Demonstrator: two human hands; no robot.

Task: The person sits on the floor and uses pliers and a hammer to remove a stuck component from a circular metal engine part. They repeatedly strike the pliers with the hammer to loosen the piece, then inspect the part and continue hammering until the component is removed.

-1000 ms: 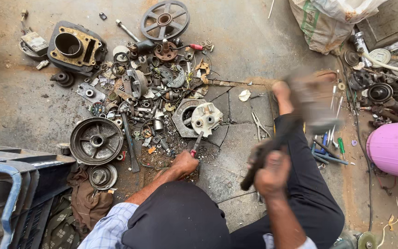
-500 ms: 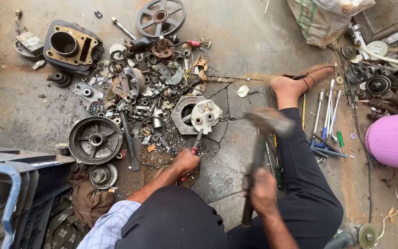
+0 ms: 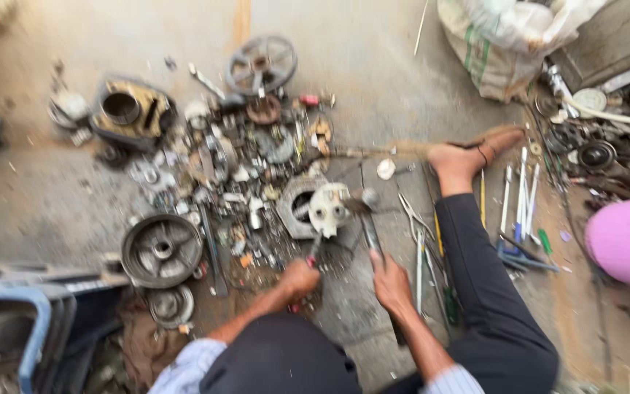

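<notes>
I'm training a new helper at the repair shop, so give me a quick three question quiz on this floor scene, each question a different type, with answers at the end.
1. True or false: the right hand grips a hammer whose head is down at the white metal part.
2. Multiple choice: what does the left hand hold? A) a red-handled tool B) a paint brush C) a glass bottle
3. Fill in: the bare foot rests on the floor beside a row of ____.

Key: 1 true. 2 A. 3 hand tools, though blur hides their exact kinds.
</notes>
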